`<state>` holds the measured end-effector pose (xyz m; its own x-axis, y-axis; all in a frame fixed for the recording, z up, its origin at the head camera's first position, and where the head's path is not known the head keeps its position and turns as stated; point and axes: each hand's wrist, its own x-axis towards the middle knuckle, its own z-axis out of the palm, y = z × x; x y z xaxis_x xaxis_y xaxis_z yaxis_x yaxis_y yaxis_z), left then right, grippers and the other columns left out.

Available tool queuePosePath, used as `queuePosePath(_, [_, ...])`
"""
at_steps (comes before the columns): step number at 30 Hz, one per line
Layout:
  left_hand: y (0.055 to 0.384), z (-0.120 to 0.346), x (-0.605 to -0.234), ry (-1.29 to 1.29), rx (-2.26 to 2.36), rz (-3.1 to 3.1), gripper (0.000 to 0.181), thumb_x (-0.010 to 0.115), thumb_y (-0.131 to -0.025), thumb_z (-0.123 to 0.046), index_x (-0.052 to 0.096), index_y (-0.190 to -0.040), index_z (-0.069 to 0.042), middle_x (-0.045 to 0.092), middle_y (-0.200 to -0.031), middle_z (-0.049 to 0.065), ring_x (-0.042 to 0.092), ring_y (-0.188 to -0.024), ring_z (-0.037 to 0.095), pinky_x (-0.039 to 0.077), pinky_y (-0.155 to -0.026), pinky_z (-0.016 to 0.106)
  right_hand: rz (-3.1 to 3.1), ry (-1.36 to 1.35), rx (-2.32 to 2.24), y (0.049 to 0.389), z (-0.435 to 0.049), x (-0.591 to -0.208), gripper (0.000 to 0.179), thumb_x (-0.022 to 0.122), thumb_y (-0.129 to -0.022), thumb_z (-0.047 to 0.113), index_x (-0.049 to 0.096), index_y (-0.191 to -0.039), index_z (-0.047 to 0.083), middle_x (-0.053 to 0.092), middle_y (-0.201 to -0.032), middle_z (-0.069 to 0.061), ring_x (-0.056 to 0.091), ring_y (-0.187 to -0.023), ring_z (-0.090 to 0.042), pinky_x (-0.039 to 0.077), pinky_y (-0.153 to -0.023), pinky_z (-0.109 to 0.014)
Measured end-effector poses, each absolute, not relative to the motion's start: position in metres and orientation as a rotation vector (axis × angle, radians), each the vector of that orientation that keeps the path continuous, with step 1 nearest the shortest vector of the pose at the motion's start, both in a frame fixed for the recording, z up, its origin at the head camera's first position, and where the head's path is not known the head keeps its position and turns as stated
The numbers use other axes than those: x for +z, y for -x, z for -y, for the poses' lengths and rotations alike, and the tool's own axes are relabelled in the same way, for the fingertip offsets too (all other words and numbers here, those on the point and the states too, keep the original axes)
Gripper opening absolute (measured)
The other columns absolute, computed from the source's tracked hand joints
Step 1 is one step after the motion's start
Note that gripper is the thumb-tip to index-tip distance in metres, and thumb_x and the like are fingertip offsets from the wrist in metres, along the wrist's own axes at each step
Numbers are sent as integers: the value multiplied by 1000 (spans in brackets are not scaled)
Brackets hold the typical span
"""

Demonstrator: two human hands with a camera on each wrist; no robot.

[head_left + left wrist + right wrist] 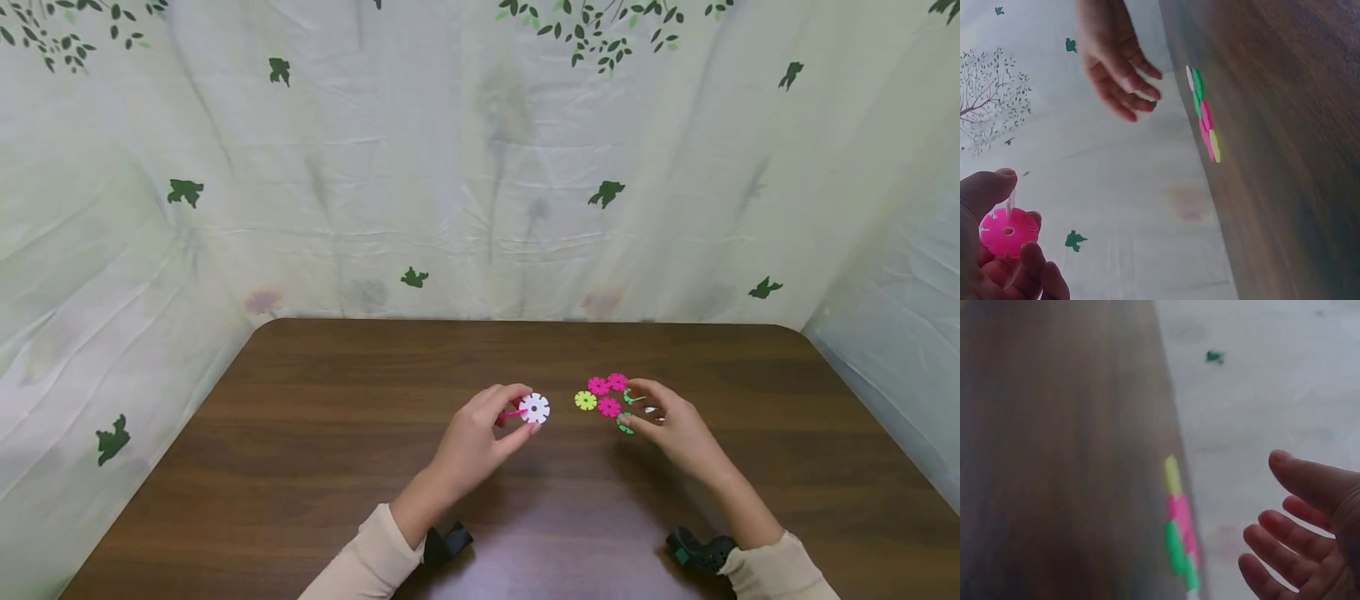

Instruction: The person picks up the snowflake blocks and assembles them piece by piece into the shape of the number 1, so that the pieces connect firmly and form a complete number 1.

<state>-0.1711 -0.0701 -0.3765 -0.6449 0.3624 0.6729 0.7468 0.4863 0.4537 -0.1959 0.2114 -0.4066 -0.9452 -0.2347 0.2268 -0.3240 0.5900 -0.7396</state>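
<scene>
My left hand [474, 432] pinches a white notched disc [542, 402] between thumb and fingers, held upright. A pink notched disc [1019, 230] is slotted crosswise into the white one; in the left wrist view its flat face shows and the white one appears edge-on. My right hand [681, 429], thumb and fingers apart, hovers over loose notched discs on the table. Just left of its fingertips lie a yellow disc [580, 402] and several pink discs [609, 407]. Green discs [624, 427] and white ones are partly hidden behind the right hand.
The brown wooden table [360, 375] has rounded far corners. A pale curtain [450, 167] with leaf prints hangs behind it and along both sides. Dark wrist devices [701, 550] sit below both hands, by the beige sleeves.
</scene>
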Motion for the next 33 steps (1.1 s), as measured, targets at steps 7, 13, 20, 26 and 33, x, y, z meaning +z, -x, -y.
queuePosePath(7, [171, 71, -375, 924, -1032, 2247, 38, 75, -73, -12, 59, -106, -6, 58, -87, -3, 50, -73, 13, 42, -62, 17, 2832, -438, 1133, 202, -224, -431, 46, 70, -78, 13, 52, -118, -3, 55, -108, -16, 57, -88, -27, 47, -74, -39])
queuePosePath(13, [171, 71, -375, 934, -1042, 2234, 38, 75, -73, -12, 58, -107, -6, 58, -87, -2, 51, -75, 12, 43, -64, 17, 2933, -395, 1015, 206, -224, -435, 25, 70, -78, 11, 59, -98, 0, 52, -85, -6, 49, -74, -18, 42, -63, -33])
queuePosePath(20, [170, 72, -375, 930, -1041, 2253, 37, 75, -73, -13, 58, -105, -7, 58, -88, -3, 50, -74, 11, 43, -63, 17, 2886, -409, 1173, 206, -223, -432, 21, 68, -78, 7, 49, -85, 6, 50, -74, -2, 48, -68, -17, 41, -57, -28])
queuePosePath(26, [169, 71, -374, 938, -1013, 2274, 37, 76, -72, -16, 58, -104, -8, 58, -88, -3, 50, -71, 9, 43, -62, 17, 2815, -483, 1308, 205, -218, -419, 12, 66, -82, 12, 59, -90, 9, 56, -79, -2, 52, -73, -18, 45, -61, -28])
queuePosePath(33, [168, 68, -375, 951, -999, 2285, 36, 75, -73, -18, 57, -103, -8, 59, -88, -3, 51, -70, 8, 42, -61, 15, 2708, -568, 1426, 195, -195, -385, 16, 65, -83, 19, 63, -95, 9, 59, -82, -5, 51, -69, -18, 46, -57, -27])
